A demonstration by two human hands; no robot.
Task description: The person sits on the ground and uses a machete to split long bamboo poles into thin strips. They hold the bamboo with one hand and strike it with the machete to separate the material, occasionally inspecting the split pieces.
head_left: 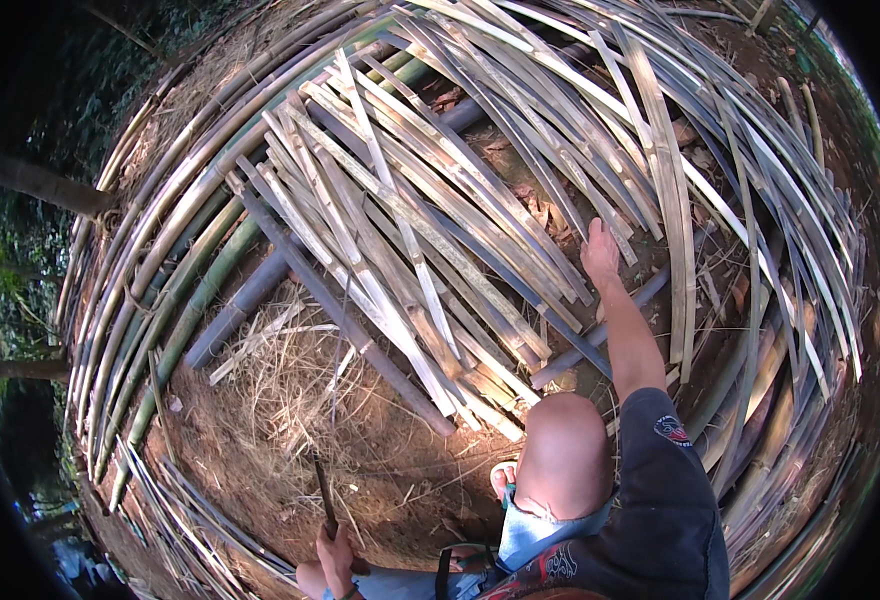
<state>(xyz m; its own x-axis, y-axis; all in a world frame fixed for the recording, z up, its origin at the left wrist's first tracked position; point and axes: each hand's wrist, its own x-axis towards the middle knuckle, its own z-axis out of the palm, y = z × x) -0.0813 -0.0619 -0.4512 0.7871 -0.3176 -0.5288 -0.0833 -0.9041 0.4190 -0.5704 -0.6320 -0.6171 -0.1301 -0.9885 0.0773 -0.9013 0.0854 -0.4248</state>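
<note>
- Bamboo slats [440,200] fill upper centre; right hand [600,255] meets some ends, its grip unclear from here.
- Left hand [335,562], lower left, clenches a knife [326,497], best pointed clear of the right.

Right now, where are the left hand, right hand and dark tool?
Left hand [336,562]: head view, middle of the hand.
Right hand [600,256]: head view, back of the hand.
Dark tool [326,500]: head view, stretch just beyond the left hand.
</note>
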